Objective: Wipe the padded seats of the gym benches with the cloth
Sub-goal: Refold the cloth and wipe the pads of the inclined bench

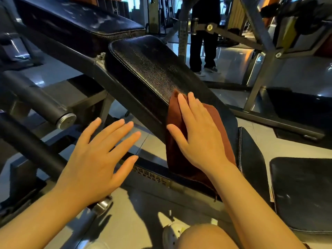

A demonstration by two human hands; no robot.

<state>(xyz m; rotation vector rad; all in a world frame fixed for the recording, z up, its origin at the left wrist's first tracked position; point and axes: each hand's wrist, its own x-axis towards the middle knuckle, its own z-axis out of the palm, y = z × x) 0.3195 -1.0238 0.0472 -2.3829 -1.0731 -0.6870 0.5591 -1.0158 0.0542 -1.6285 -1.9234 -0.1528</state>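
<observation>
A black padded bench pad slopes from the upper middle down to the lower right. A rust-brown cloth lies over the pad's lower end and hangs off its left edge. My right hand presses flat on the cloth with straight fingers pointing up the pad. My left hand hovers to the left of the pad with fingers spread, touching nothing. A second black pad continues below the cloth to the right.
Another bench pad lies at the upper left and a square black seat at the right. A metal frame tube and foam roller cross the left side. A person stands behind. My knee and shoe show at the bottom.
</observation>
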